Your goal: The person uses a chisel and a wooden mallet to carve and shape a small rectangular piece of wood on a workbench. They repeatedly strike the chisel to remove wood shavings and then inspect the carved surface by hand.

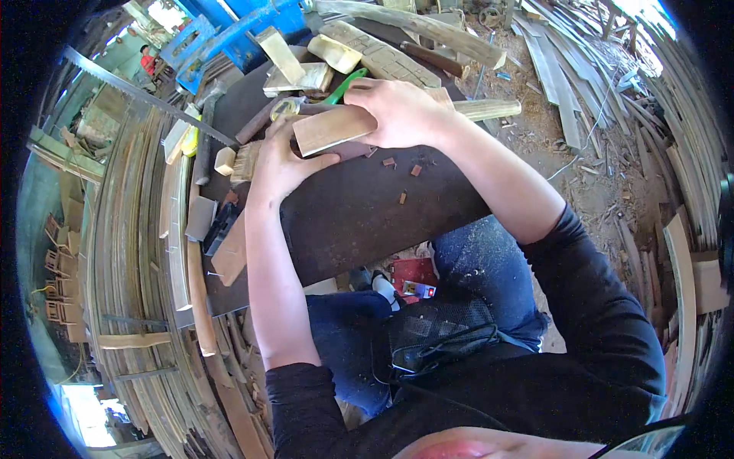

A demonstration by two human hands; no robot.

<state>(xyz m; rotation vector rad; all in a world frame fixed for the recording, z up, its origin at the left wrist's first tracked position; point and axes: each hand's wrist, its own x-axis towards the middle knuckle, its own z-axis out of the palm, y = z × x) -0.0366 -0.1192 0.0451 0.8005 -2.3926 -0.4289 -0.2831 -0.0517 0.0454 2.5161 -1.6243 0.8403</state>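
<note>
A short rectangular wooden block point(332, 131) is tilted up over the dark tabletop point(359, 203). My right hand point(397, 113) wraps round its right end. At the block's left end is my left hand point(274, 157), its thumb stretched beneath and its fingers curled behind. The left fingertips are partly hidden by the block. A reddish-brown piece point(353, 150) shows just below the block. Beyond my hands lie a green-handled tool point(345, 86) and a roll of clear tape point(286, 109). Small wood chips point(416, 170) are scattered on the table.
Wood offcuts point(334, 53) and a long plank point(413, 30) crowd the far side. A handsaw blade point(145, 96) reaches in from the left. Stacked boards point(126, 252) stand left, near a board with a nail point(229, 252). A blue plastic object point(264, 34) stands at the back.
</note>
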